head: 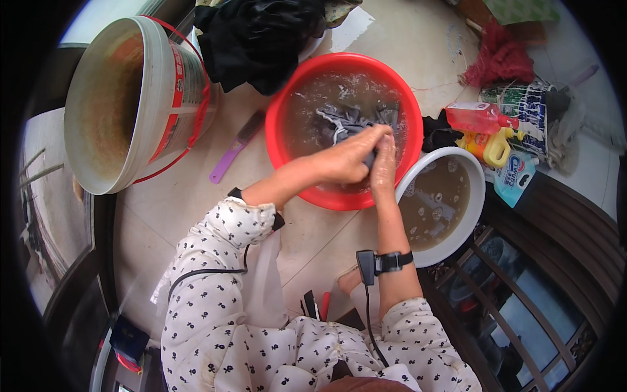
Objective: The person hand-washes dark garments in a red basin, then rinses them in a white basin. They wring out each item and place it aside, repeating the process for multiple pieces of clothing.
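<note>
Both of my hands meet over a red plastic basin (274, 142) of cloudy, sudsy water. A wet grey cloth (350, 122) with a pale drawstring or trim lies partly in the water. My left hand (345, 154) is closed on a bunched part of it, and my right hand (384, 159) presses against the same bunch from the right. The hands touch at the fingertips, and part of the cloth is hidden beneath them. A purple-handled scrubbing brush (235, 149) lies on the floor left of the basin.
A white bucket (161, 108) with a red handle lies or tilts at left. Black clothing (259, 44) is heaped behind. A grey-white basin (477, 196) of murky water adjoins at right, beside a pink bottle (472, 117), yellow jug (492, 149) and blue pouch (514, 179).
</note>
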A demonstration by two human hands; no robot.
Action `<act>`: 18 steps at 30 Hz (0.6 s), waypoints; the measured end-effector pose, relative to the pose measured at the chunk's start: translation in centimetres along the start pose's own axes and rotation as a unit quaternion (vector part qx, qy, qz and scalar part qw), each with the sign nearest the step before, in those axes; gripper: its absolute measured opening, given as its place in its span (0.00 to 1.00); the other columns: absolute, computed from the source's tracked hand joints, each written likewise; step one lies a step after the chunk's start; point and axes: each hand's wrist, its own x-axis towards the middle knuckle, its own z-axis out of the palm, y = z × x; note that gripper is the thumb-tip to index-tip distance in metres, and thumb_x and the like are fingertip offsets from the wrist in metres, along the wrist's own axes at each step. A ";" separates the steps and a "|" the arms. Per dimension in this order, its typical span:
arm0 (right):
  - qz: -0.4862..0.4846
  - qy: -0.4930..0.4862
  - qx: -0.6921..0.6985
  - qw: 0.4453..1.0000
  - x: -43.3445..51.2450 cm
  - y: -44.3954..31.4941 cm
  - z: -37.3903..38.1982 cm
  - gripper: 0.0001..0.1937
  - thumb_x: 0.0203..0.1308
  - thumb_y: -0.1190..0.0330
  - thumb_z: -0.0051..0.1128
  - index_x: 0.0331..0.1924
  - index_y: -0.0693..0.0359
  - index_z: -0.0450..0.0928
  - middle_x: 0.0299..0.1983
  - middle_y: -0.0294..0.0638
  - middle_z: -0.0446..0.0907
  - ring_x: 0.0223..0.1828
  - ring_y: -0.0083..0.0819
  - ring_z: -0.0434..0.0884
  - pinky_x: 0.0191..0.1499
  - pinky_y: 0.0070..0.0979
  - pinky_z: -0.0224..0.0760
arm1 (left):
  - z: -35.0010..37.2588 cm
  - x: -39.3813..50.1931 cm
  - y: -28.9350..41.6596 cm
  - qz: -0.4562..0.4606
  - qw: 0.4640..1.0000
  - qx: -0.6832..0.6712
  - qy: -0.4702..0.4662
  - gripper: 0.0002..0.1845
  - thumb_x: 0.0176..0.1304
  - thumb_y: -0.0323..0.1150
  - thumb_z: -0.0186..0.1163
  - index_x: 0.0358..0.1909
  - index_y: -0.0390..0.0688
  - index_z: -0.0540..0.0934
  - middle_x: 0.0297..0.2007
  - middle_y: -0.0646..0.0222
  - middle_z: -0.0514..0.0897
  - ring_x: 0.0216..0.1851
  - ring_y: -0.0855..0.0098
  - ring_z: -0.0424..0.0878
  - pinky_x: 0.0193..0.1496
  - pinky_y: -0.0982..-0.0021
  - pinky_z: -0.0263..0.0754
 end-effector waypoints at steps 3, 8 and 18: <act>-0.049 -0.003 -0.484 0.874 -0.5 2.5 1.5 0.31 0.68 0.49 0.50 0.73 0.44 0.58 0.76 0.51 0.46 0.74 0.69 0.45 0.61 0.75 0.52 | -1.8 -1.2 -3.3 -0.172 0.920 0.352 -0.009 0.58 0.41 0.30 0.73 0.75 0.47 0.50 0.73 0.51 0.50 0.73 0.38 0.48 0.72 0.44 0.53; -0.061 -0.019 -0.577 0.814 0.3 3.7 3.5 0.36 0.57 0.53 0.63 0.70 0.46 0.62 0.73 0.50 0.52 0.68 0.73 0.53 0.55 0.74 0.59 | -2.5 -2.3 -7.0 -0.356 0.859 0.363 -0.068 0.74 0.30 0.45 0.83 0.77 0.54 0.42 0.77 0.55 0.35 0.75 0.34 0.39 0.66 0.26 0.52; -0.057 -0.197 -0.600 0.773 9.1 3.7 3.0 0.18 0.64 0.67 0.43 0.53 0.58 0.80 0.56 0.51 0.80 0.56 0.52 0.80 0.55 0.45 0.75 | -3.2 -0.5 -12.8 -0.338 0.910 0.239 0.005 0.31 0.50 0.31 0.68 0.60 0.41 0.74 0.64 0.40 0.68 0.61 0.41 0.70 0.63 0.54 0.68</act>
